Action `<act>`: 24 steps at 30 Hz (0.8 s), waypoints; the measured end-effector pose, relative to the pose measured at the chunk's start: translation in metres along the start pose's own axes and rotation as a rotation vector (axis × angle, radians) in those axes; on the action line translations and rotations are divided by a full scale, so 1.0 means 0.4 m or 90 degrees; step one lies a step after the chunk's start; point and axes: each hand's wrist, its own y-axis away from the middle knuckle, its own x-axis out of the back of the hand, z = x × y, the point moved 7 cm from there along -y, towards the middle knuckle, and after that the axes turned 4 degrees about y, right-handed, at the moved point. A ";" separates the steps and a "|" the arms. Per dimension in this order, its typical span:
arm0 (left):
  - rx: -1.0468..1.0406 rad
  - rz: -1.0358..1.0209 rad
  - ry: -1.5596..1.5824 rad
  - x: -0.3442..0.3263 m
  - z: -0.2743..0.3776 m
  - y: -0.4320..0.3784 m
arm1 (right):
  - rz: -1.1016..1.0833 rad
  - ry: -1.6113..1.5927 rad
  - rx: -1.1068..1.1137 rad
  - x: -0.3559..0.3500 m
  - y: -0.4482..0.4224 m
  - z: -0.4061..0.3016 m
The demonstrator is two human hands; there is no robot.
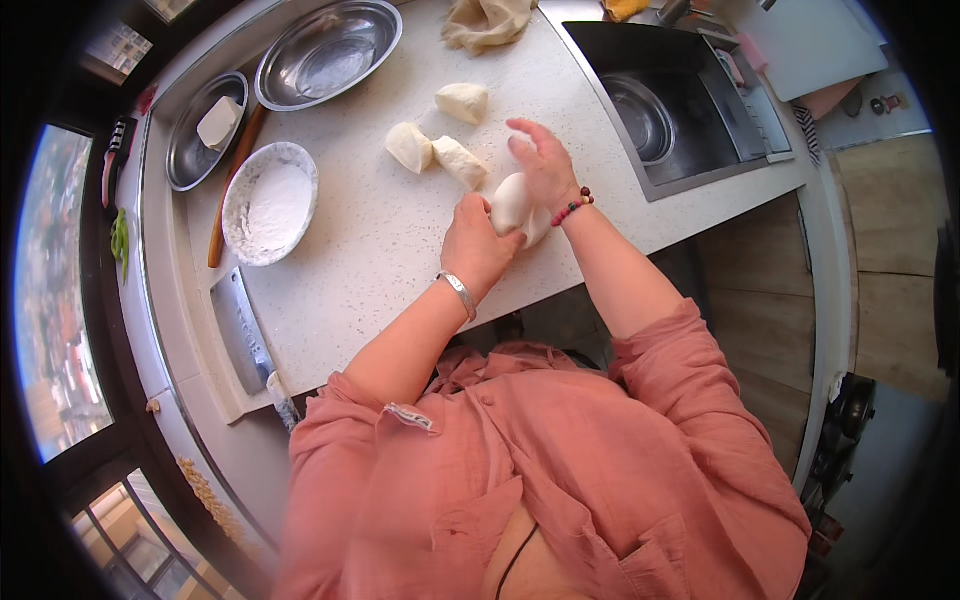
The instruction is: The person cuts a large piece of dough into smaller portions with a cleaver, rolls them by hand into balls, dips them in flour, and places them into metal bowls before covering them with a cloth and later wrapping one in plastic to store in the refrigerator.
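Observation:
A smooth, folded lump of white dough [513, 204] rests on the speckled white counter [360, 277] near its front edge. My left hand [478, 236] grips the lump from the left, its thumb along the near side. At the lump's right side is my right hand [546, 163], fingers raised and spread; whether its palm presses the dough is hard to tell. Just beyond my hands lie three cut dough pieces: one on the left [409, 148], one in the middle [460, 162], and one farther back [462, 103].
A bowl of white flour [274, 206] stands left, beside a wooden rolling pin [236, 187]. A cleaver [244, 326] lies at the counter's left end. Behind are a metal basin [330, 56], a metal dish [184, 154] holding a white block, and a cloth [487, 22]. A sink [675, 97] is at right.

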 end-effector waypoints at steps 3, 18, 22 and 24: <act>0.053 -0.011 -0.001 0.001 -0.011 0.028 | -0.176 0.418 0.221 -0.069 0.126 -0.051; -0.009 -0.173 0.007 0.010 -0.022 -0.004 | -0.051 0.326 0.032 -0.079 0.121 -0.030; 0.004 -0.247 0.112 -0.007 0.024 0.033 | -0.063 0.391 0.253 -0.040 0.097 -0.115; -0.037 -0.184 -0.007 -0.011 0.006 0.019 | -0.135 0.589 0.352 -0.054 0.125 -0.054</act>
